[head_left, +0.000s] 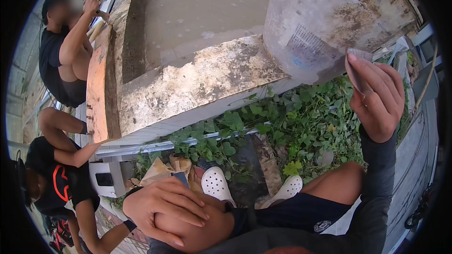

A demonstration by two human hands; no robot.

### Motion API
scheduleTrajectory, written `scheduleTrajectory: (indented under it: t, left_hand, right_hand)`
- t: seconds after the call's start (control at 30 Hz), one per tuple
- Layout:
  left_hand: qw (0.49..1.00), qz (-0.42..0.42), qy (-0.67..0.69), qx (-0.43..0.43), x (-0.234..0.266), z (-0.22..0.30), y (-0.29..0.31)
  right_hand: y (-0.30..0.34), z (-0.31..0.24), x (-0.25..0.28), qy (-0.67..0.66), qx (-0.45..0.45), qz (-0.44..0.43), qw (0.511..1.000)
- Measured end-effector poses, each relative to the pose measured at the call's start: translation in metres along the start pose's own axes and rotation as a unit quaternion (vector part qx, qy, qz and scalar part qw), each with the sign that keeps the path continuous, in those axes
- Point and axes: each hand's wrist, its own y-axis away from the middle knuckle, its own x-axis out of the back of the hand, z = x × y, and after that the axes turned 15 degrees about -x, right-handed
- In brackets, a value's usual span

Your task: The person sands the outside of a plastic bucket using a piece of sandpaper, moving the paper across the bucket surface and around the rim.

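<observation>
Right hand: (379, 96) raised at the right, fingers bent round a thin grey-brown sheet (356, 77) and pinching it, index fingertip pressed on its upper part; thumb's exact place hard to make out
Sheet: curved in the right hand, just in front of the lower right side of the big bucket in this view; cannot tell whether the two touch
Left hand: (165, 207) palm down on the person's left knee (207, 221), fingers loosely spread
Bucket: (329, 4) large, grey, blotched brown, its lower end beside the corner of the trough; a dark mesh-like patch (311, 42) and a small blue smear on its side
Trough: wide pale rim (197, 75), surface flaking and stained, murky grey-brown water (202, 9) within
Board: (100, 94) orange-brown, upright against the trough's left end
Greenery: (301, 113) leafy vines along the foot of the trough, under the bucket
Feet: white perforated clogs (216, 184), close to the vines
Ground by left knee: crumpled brown paper (157, 171); farther left, a white box (106, 190) with a dark flat rectangle (104, 179) on top
Co-workers: one in a dark cap (54, 61) at upper left, another in a black shirt (59, 174) below, an arm reaching toward the board's foot
</observation>
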Motion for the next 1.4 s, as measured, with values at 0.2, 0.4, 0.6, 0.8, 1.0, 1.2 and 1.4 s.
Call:
scheduleTrajectory:
  t: [0.2,0.4,0.6,0.8,1.0,1.2,1.4]
  left_hand:
    - [0.999,-0.040,0.028,0.015,0.014,-0.001,-0.003]
    - [0.998,-0.033,0.049,-0.016,0.021,-0.022,0.011]
    - [0.997,-0.024,0.076,-0.012,0.023,-0.019,0.010]
    - [0.997,0.027,0.076,-0.020,0.010,-0.014,0.026]
    - [0.998,0.046,0.044,0.009,0.004,0.017,0.038]
    - [0.933,0.332,0.007,-0.142,-0.069,-0.008,0.053]
    - [0.991,0.090,0.101,-0.018,-0.002,-0.003,0.058]
  right_hand:
    - [-0.028,0.004,0.003,0.156,0.072,0.027,0.985]
    - [-0.023,-0.011,-0.038,0.157,0.061,0.002,0.986]
    - [-0.006,0.002,-0.053,0.124,0.032,0.006,0.992]
    - [0.010,0.018,-0.074,0.095,0.020,0.057,0.994]
    - [0.091,0.013,-0.138,0.094,0.123,-0.084,0.984]
    - [0.089,0.017,-0.111,0.111,0.034,-0.017,0.993]
    - [0.125,0.022,-0.128,0.129,0.060,-0.064,0.988]
